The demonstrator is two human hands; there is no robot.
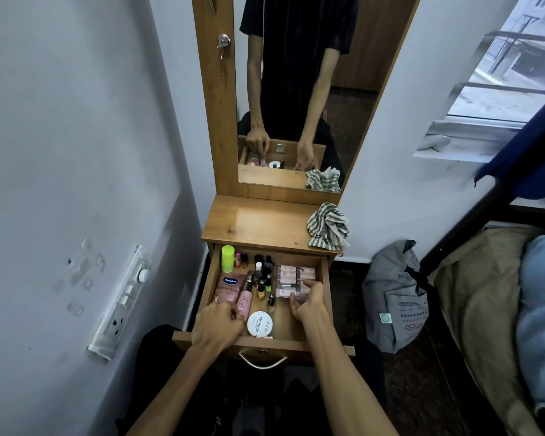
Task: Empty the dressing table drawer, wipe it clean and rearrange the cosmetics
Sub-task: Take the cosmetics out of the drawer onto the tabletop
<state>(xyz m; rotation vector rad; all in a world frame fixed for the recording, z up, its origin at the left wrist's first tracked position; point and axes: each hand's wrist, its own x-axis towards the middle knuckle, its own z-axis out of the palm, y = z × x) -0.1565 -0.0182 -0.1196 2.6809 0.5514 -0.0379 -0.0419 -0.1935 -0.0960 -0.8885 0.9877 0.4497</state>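
We judge the cosmetics nearly rearranged in the drawer (325, 278): our left hand (216, 327) pinches the pink tube (244, 302), our right hand (310, 302), fingers loose, nudges the boxes (293, 275), so next straighten them.

The open drawer (324, 278) is crowded along its left side and back edge: a green-capped bottle (227, 257) at the back-left corner, a pink Vaseline tube (228, 289) below it, small nail-polish bottles (263, 275) down the middle, and pale pink tubes (294, 280) toward the right wall. A white round tub (260, 323) sits near the front edge. Bare wood shows in the front-right corner. On the dressing table top (258, 221), only a striped cloth (328, 226) fills the right edge.
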